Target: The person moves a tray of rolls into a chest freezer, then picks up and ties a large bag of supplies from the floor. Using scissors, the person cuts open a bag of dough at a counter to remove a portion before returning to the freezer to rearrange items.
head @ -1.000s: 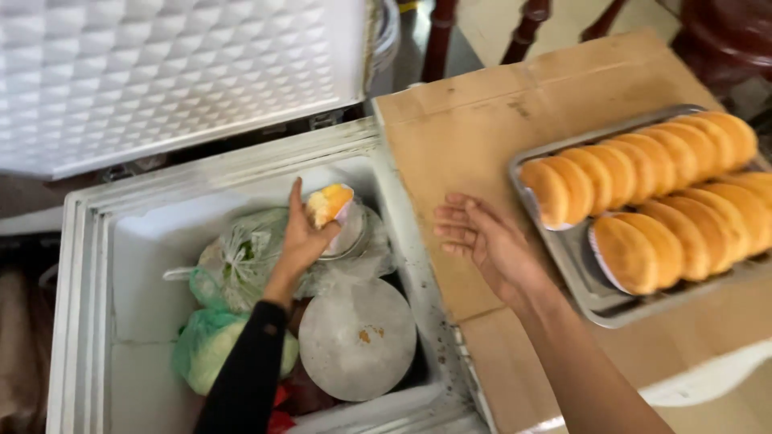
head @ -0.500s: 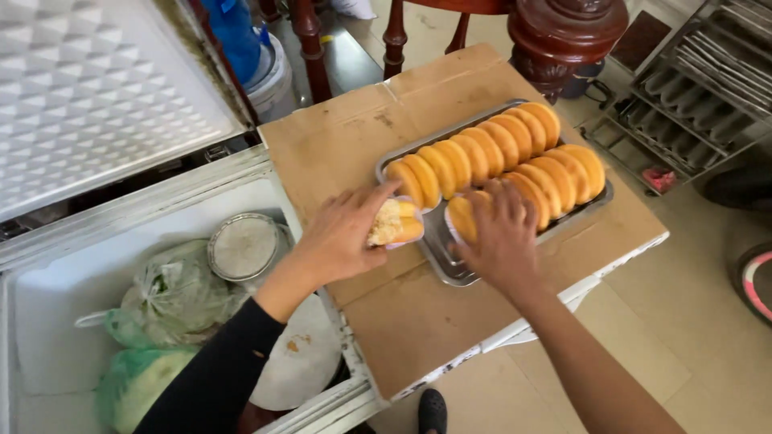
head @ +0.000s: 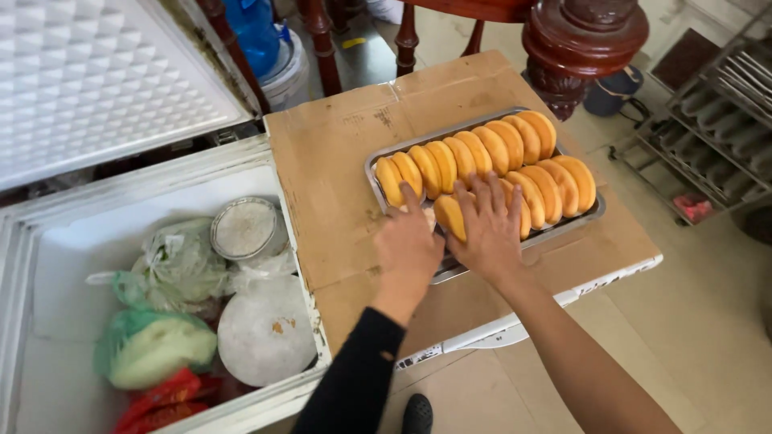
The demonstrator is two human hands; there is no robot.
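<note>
A metal tray (head: pixel 600 210) holding two rows of golden round buns (head: pixel 482 149) sits on a cardboard sheet (head: pixel 338 161). My left hand (head: pixel 406 245), in a dark sleeve, is curled over the tray's near left corner. It covers a bun whose pale edge (head: pixel 430 215) shows between my hands. My right hand (head: pixel 489 233) lies flat with fingers spread on the near-row buns, just right of the left hand.
Left of the cardboard an open chest freezer (head: pixel 161 170) holds a round frosted container (head: pixel 244 227), a frosted lid (head: pixel 265 329), green bags (head: pixel 157 345) and red packets (head: pixel 161 398). Its white lid (head: pixel 96 72) stands raised. Dark wooden furniture (head: pixel 591 40) and a metal rack (head: pixel 724 120) stand beyond.
My left hand lifted a bun out of the freezer, carried it right and brought it down at the tray's near corner. My right hand moved from the cardboard onto the buns.
</note>
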